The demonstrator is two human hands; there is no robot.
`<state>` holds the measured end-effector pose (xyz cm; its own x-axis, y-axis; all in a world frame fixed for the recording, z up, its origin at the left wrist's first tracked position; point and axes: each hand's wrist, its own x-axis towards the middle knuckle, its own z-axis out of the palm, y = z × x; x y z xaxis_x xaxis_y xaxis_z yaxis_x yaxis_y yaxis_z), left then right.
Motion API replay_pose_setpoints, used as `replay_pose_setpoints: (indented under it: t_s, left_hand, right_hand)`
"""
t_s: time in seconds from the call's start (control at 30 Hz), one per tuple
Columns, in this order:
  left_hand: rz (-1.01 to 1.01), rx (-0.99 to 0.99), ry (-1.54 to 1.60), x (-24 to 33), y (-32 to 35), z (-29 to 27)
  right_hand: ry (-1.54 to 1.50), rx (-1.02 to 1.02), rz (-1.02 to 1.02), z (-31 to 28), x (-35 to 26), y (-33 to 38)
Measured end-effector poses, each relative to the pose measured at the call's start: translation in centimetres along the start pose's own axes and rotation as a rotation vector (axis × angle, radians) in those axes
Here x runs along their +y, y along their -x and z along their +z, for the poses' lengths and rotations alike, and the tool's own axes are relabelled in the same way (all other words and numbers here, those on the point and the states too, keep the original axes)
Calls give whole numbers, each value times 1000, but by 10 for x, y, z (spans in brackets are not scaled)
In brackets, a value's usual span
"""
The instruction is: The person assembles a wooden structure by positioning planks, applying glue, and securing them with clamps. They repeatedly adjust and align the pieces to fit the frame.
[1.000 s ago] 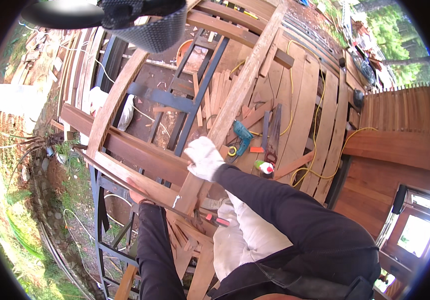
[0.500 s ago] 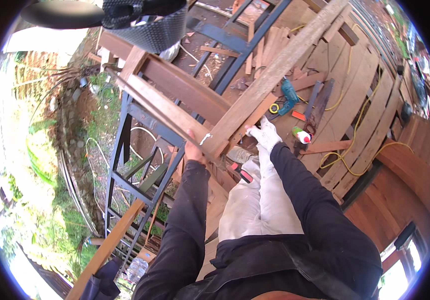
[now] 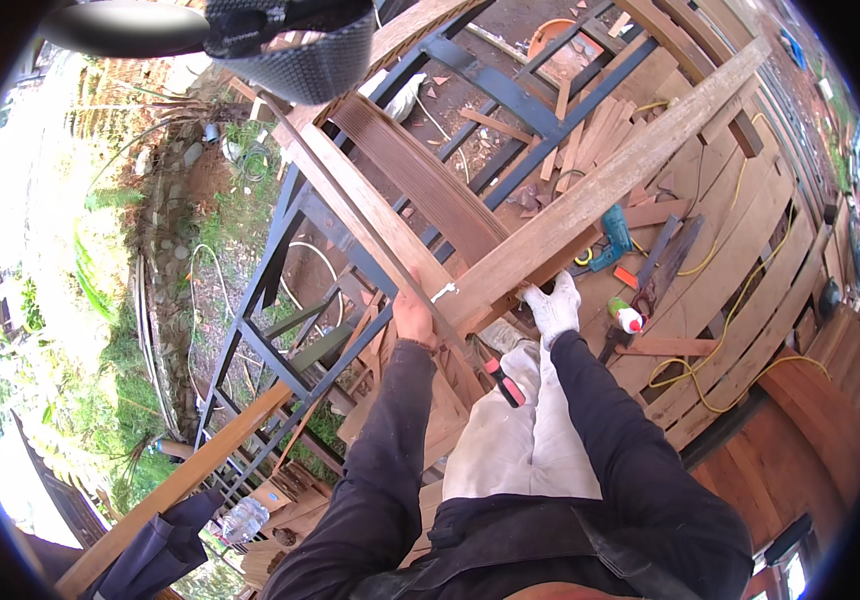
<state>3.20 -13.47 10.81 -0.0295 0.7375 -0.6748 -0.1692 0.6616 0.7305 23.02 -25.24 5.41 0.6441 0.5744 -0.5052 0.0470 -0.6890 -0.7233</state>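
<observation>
A wooden frame (image 3: 590, 205) of long boards meets in a corner in front of me, with a white smear of glue (image 3: 445, 291) on the joint. My bare left hand (image 3: 413, 318) is closed round the left board by that corner. Along this board runs a long metal bar, apparently a bar clamp, with a red and black handle (image 3: 505, 383) above my trousers. My right hand (image 3: 554, 304), in a white glove, grips the near edge of the right board; its fingertips are partly hidden. A brown grooved board (image 3: 415, 175) lies inside the frame.
Right of my glove lie a teal power drill (image 3: 612, 238), a yellow tape roll (image 3: 583, 257) and a green and white bottle (image 3: 625, 315) with a red cap. A yellow cord (image 3: 695, 375) crosses the plank floor (image 3: 750, 270). Dark metal framing (image 3: 280, 360) stands at left.
My view has shifted, so the frame and tools appear farther right. My left hand shows more fully beside the corner. Both hands stay at the frame.
</observation>
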Motion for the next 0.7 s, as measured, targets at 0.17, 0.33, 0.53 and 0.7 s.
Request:
replay_pose_setpoints:
  t_s: [0.17,0.33,0.53,0.7]
  left_hand:
    - [69,5,-68,-7,-8,-19]
    - [106,-5,-72,-5,-5,-18]
    - [218,-80,-128,8,9,-23]
    - [80,-72,-74,43,40,0]
  right_hand:
    - [-515,-102,172,23,28,-25]
    - [-406,-292,227,27,20,-3]
    - [-449,-358,-265,75,50,32]
    - [-187,-349,-670,70,14,29]
